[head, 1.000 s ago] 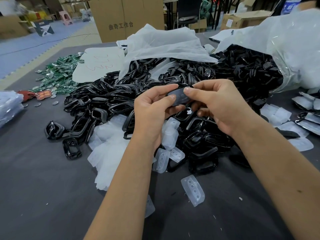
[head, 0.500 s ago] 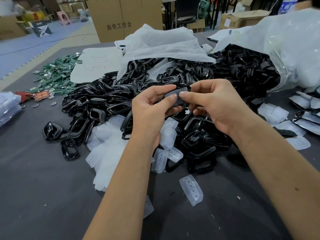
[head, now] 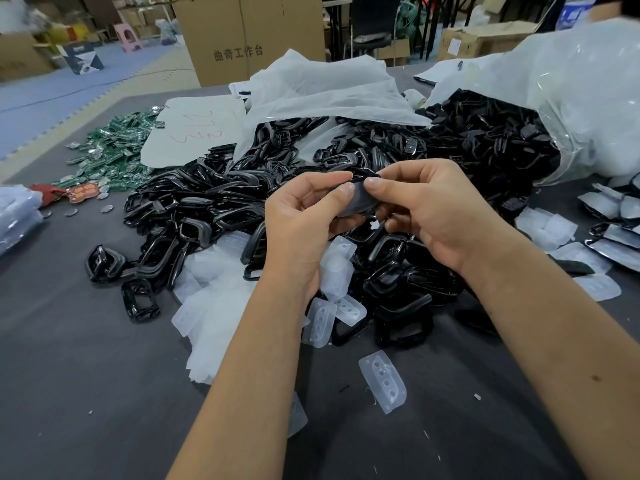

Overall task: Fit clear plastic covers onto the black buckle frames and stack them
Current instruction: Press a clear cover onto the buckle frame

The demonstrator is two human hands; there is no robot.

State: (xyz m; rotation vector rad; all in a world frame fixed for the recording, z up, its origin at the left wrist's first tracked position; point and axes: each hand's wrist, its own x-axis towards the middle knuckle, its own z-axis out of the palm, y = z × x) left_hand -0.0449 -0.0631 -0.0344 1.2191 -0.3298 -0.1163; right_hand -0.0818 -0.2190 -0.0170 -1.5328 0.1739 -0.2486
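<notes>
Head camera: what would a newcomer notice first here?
Both hands, left and right, pinch a black buckle frame at centre. Behind them a heap of black frames spills from white bags. A lone clear cover lies nearest on the grey table.

A dark grey counter (head: pixel 86 375) carries a broad heap of black buckle frames (head: pixel 207 209) across its middle. Clear plastic covers (head: pixel 207 306) lie piled at the heap's near edge, one loose cover (head: pixel 382 381) nearer still. Green circuit boards (head: pixel 114 147) spread far left, beside a white sheet (head: pixel 194 133). More covers and covered frames (head: pixel 613 237) lie at the right.
</notes>
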